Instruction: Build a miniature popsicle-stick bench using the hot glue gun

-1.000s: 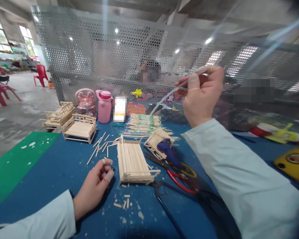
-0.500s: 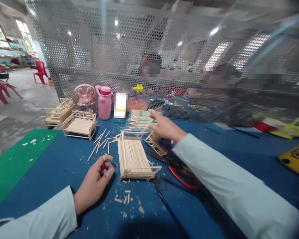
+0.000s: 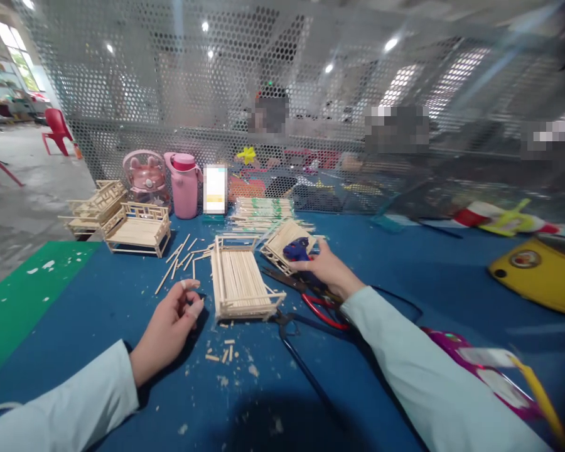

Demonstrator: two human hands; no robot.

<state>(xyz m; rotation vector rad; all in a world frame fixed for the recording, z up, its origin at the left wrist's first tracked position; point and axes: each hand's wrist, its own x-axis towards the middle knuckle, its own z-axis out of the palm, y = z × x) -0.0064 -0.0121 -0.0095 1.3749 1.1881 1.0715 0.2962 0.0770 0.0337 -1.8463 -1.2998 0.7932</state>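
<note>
My left hand (image 3: 172,323) rests on the blue tabletop with loosely curled fingers, a pale wrap round one fingertip. Nothing shows between its thumb and fingers. Beside it stands a small bed-like model (image 3: 240,282) made of thin wooden sticks, with raised rails. My right hand (image 3: 329,270) has thumb and fingers round a dark blue tool that looks like a glue gun (image 3: 297,249); the palm hides part of it. Behind that tool lies a smaller tilted stick model (image 3: 279,242). Red-handled scissors (image 3: 317,307) and dark-handled pliers (image 3: 292,345) lie below the right hand.
Finished-looking stick models (image 3: 139,229) stand at the left. Loose sticks (image 3: 176,263) and bundled sticks (image 3: 263,210) lie farther back. A pink bottle (image 3: 184,188) and phone (image 3: 215,191) stand before the perforated metal screen (image 3: 145,88). A yellow pouch (image 3: 537,276) lies right.
My right hand has come down and nearer from above the bundled sticks to the dark blue glue gun. My left hand stays in place. The view has shifted to the right.
</note>
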